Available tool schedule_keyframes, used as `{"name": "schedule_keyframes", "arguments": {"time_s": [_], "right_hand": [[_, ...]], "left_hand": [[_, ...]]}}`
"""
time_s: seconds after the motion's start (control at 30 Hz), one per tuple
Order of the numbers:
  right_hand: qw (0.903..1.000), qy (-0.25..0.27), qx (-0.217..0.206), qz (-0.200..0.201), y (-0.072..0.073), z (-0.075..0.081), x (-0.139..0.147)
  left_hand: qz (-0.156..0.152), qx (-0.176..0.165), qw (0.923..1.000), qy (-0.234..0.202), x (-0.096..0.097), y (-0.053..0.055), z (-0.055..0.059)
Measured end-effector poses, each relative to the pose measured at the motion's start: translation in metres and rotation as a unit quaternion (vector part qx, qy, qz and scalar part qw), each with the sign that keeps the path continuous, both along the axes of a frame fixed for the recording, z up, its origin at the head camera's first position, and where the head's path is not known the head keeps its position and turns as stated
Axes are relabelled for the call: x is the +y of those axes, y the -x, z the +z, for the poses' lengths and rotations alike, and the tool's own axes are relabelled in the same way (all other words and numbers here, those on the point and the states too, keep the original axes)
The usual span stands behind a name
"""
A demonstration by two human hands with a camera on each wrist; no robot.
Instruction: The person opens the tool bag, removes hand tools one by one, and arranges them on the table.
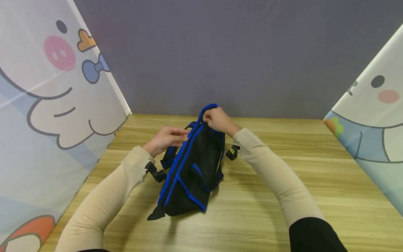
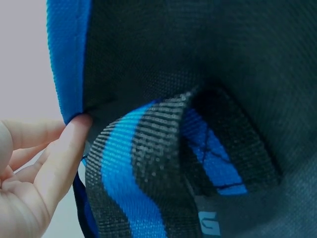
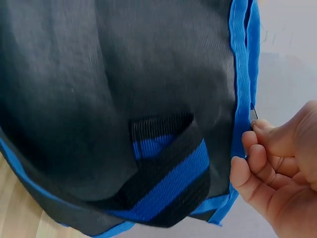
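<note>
A black bag [image 1: 201,161] with blue trim stands on the wooden table, its long zipped top running from near left to far right. My left hand [image 1: 170,138] pinches the blue-edged top rim; thumb and fingertips meet on the trim [image 2: 69,64] in the left wrist view. At the far end of the top, my right hand [image 1: 217,120] pinches the zipper pull, mostly hidden by the fingers. The right wrist view shows those fingertips [image 3: 261,125] right at the blue edging. A black and blue webbing handle [image 3: 171,183] hangs on each side of the bag.
The wooden table [image 1: 267,196] reaches back to a grey wall [image 1: 252,59]. Cartoon-printed panels flank it, one at the left [image 1: 72,115] and one at the right [image 1: 377,140]. A black fabric tab [image 1: 156,212] sticks out at the bag's near end.
</note>
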State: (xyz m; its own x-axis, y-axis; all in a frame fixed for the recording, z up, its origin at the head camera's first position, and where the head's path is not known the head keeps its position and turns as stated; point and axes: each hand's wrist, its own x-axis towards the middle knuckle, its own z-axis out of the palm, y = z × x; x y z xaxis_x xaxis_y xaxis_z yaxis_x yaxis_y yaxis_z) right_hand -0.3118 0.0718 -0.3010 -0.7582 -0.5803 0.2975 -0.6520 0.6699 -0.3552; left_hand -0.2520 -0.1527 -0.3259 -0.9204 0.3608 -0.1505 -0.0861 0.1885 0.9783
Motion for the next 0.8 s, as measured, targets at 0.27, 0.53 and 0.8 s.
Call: {"name": "schedule_keyframes", "arguments": {"time_s": [0.27, 0.53, 0.8], "right_hand": [[0.9997, 0.010, 0.002, 0.022, -0.013, -0.004, -0.001], [0.9989, 0.009, -0.006, 0.047, -0.026, -0.008, -0.007], [0.9971, 0.014, -0.023, 0.071, -0.043, -0.007, -0.015]], "left_hand": [[0.002, -0.001, 1.0000, -0.001, -0.002, 0.001, -0.002], [-0.004, -0.005, 1.0000, -0.006, -0.001, 0.000, -0.001], [-0.004, -0.004, 1.0000, 0.000, -0.001, 0.000, 0.000]]}}
